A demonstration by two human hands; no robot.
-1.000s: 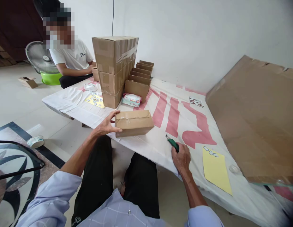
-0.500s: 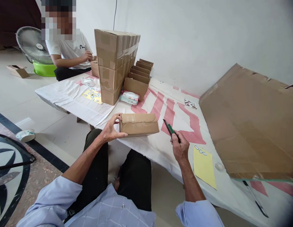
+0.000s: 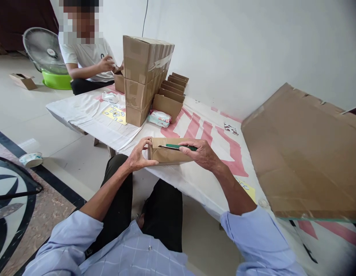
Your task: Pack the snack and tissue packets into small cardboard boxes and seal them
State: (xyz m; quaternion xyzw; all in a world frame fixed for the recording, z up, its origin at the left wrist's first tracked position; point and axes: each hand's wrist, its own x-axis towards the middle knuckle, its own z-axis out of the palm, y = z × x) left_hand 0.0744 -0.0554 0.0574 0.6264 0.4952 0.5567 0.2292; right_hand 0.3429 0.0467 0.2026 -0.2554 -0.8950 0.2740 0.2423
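A small brown cardboard box point(image 3: 169, 156) lies at the near edge of the cloth-covered table. My left hand point(image 3: 140, 154) grips its left end, thumb along the near side and fingers at the far corner. In my right hand point(image 3: 201, 153) is a utility knife point(image 3: 178, 147) with a green handle, held across the top of the box. Its blade points left along the box's top; whether the tip touches the cardboard I cannot tell. My right hand covers the box's right end.
Stacked cardboard boxes point(image 3: 136, 63) stand at the table's far left, beside open boxes point(image 3: 169, 102) and a wipes packet point(image 3: 160, 118). A large cardboard sheet point(image 3: 304, 153) leans at right. Yellow sticker sheets point(image 3: 116, 115) lie on the cloth. Across the table sits a person point(image 3: 91, 69) handling a box.
My right hand has moved left with the utility knife, from beside the box to over its top. My left hand keeps its grip on the box. The view has shifted slightly.
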